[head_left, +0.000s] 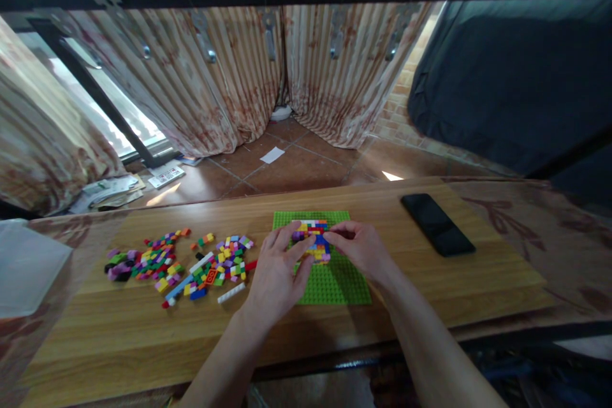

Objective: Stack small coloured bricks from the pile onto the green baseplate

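Note:
A green baseplate lies on the wooden table in front of me. A small multicoloured brick build stands on its far half. My left hand rests on the plate's left edge, its fingertips pinched against the left side of the build at a purple brick. My right hand lies over the plate's right side, with thumb and forefinger pinched on the build's right side. Whether either hand holds a loose brick is hidden by the fingers.
Several loose coloured bricks are scattered on the table left of the plate, with a white bar nearest me. A black phone lies at the right. A translucent box sits at the far left. Curtains hang beyond the table.

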Demonstrator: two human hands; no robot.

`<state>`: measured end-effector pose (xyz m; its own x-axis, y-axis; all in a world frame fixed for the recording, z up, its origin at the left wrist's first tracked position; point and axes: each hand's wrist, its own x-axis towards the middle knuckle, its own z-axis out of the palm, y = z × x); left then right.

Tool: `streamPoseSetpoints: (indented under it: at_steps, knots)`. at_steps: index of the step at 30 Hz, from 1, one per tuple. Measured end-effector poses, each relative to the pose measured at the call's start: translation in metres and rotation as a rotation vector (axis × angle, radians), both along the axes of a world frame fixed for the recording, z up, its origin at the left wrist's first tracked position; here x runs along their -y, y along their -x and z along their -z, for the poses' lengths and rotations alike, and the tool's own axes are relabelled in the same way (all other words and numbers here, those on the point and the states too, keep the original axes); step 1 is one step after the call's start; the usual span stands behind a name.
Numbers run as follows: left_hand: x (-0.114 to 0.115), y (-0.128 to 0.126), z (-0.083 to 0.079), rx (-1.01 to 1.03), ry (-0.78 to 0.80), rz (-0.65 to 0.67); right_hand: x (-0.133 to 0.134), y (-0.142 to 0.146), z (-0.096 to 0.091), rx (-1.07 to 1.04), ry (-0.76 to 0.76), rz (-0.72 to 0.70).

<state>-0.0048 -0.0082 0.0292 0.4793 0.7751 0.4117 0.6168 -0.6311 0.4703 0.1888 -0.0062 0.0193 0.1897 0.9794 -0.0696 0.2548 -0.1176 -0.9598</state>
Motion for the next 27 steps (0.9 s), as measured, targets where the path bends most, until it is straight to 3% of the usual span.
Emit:
streamPoseSetpoints:
  at_steps: [19,23,27]
  knots:
    - [0.006,-0.007,-0.001,-0.13,-0.066,-0.083,0.001,0.011,-0.009,-0.238,0.155,0.118]
    - [0.007,-0.005,0.001,-0.065,-0.032,-0.06,0.002,0.008,-0.012,-0.265,0.194,0.096]
    - [0.003,0.004,-0.003,0.126,-0.006,-0.109,0.003,0.001,-0.016,-0.278,0.062,0.16]
